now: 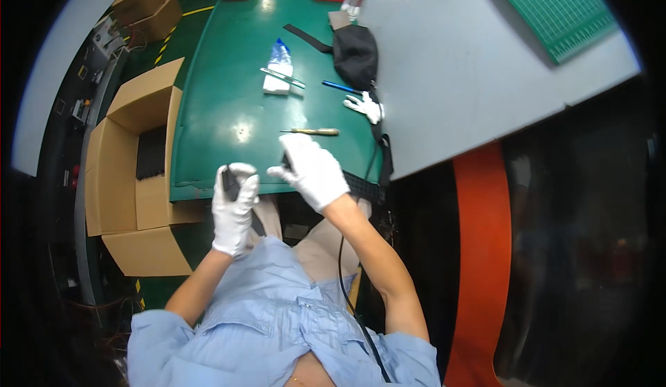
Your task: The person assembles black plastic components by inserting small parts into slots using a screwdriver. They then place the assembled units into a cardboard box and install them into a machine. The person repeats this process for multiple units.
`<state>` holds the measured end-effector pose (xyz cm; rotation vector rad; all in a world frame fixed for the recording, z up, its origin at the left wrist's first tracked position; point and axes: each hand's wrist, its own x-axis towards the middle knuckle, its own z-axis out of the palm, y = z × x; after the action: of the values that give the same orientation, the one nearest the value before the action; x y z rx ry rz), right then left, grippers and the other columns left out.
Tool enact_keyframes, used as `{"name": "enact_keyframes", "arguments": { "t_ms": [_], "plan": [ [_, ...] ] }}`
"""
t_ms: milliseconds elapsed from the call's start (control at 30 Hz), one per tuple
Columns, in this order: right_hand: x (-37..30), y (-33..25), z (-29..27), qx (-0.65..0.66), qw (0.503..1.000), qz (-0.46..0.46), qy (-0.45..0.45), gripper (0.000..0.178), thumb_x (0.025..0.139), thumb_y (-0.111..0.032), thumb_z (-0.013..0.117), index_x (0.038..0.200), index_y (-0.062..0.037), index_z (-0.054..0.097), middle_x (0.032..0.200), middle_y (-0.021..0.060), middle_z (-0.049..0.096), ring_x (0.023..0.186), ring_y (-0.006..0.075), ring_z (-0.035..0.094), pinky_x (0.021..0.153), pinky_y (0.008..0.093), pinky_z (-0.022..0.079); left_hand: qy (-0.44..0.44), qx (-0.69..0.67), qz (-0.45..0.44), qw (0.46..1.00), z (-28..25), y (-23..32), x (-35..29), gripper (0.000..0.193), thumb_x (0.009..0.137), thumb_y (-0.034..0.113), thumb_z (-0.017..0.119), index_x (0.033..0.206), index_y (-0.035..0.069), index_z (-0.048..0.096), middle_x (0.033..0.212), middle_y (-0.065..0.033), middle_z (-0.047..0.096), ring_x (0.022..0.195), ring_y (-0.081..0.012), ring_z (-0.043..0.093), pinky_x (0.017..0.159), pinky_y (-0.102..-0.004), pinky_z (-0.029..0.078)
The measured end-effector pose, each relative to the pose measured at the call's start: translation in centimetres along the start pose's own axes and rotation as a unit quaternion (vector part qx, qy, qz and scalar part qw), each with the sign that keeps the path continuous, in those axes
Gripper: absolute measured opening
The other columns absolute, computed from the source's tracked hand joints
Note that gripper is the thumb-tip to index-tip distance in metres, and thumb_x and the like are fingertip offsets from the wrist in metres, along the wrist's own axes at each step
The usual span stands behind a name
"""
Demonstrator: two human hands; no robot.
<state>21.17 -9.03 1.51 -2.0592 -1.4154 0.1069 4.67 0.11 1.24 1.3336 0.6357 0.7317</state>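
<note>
White gloves cover both hands, held above the near edge of the green table mat (229, 109). My left hand (234, 210) is closed around a small black piece (229, 184); its exact kind does not show. Just to the right, my right hand (312, 172) has its thumb and fingers curled around a small dark thing (286, 160), mostly hidden by the glove. A thin screwdriver (316, 132) with a yellowish handle lies on the mat just beyond my right hand.
An open cardboard box (111, 179) with dark contents stands left of the table. Farther back lie tweezers (283, 78) on a white-and-blue packet (279, 57), a blue pen (341, 87), a white glove (364, 107) and a black pouch (355, 55). A grey tabletop (444, 75) adjoins at right.
</note>
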Motion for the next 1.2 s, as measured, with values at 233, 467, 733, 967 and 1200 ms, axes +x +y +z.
{"name": "enact_keyframes", "arguments": {
  "t_ms": [233, 467, 733, 967, 1200],
  "plan": [
    [4.5, 4.4, 12.1, -0.093, 0.988, -0.063, -0.105, 0.064, 0.085, -0.053, 0.063, 0.128, -0.0058, 0.051, 0.111, 0.0132, 0.058, 0.095, 0.032, 0.059, 0.081, 0.0443, 0.045, 0.063, -0.017, -0.112, 0.992, -5.7, -5.2, 1.1, 0.019, 0.096, 0.021, 0.069, 0.107, 0.008, 0.06, 0.089, 0.0028, 0.057, 0.071, -0.0053, 0.054, 0.063, -0.0212, 0.046],
    [13.1, 10.0, 9.5, -0.147, 0.987, 0.029, 0.062, 0.03, 0.092, -0.016, 0.055, 0.12, -0.0055, 0.058, 0.11, 0.0195, 0.064, 0.094, 0.0405, 0.062, 0.082, 0.0481, 0.051, 0.011, -0.1, -0.208, 0.973, -3.8, -6.9, 3.2, 0.014, 0.095, 0.017, 0.07, 0.102, 0.007, 0.062, 0.087, 0.0013, 0.059, 0.069, -0.0058, 0.056, 0.062, -0.0212, 0.047],
    [18.0, 15.9, 10.8, -0.212, 0.955, 0.197, -0.069, 0.015, 0.097, -0.016, 0.051, 0.105, -0.0045, 0.055, 0.105, 0.0233, 0.06, 0.094, 0.0412, 0.064, 0.08, 0.0493, 0.053, -0.006, -0.062, -0.258, 0.964, -3.4, -8.4, 5.1, 0.015, 0.099, 0.016, 0.061, 0.099, 0.002, 0.06, 0.07, -0.0013, 0.054, 0.062, -0.0086, 0.053, 0.061, -0.0255, 0.049],
    [15.5, 17.2, 9.0, -0.264, 0.909, 0.314, -0.073, 0.033, 0.094, -0.026, 0.063, 0.117, -0.0029, 0.06, 0.111, 0.025, 0.062, 0.1, 0.0408, 0.063, 0.087, 0.048, 0.051, 0.006, -0.114, -0.276, 0.954, -3.7, -9.3, 6.2, 0.012, 0.095, 0.015, 0.068, 0.1, 0.006, 0.061, 0.083, 0.0009, 0.059, 0.065, -0.0053, 0.056, 0.06, -0.0208, 0.046],
    [23.2, 13.8, 9.2, -0.081, 0.942, 0.318, -0.067, 0.061, 0.085, -0.049, 0.066, 0.124, -0.0019, 0.063, 0.116, 0.0258, 0.065, 0.106, 0.0375, 0.065, 0.088, 0.0421, 0.052, -0.025, -0.026, -0.282, 0.959, -3.3, -7.4, 5.9, 0.014, 0.091, 0.009, 0.072, 0.095, 0.008, 0.059, 0.079, 0.0052, 0.054, 0.069, -0.0035, 0.049, 0.064, -0.0206, 0.042]
  ]
}}
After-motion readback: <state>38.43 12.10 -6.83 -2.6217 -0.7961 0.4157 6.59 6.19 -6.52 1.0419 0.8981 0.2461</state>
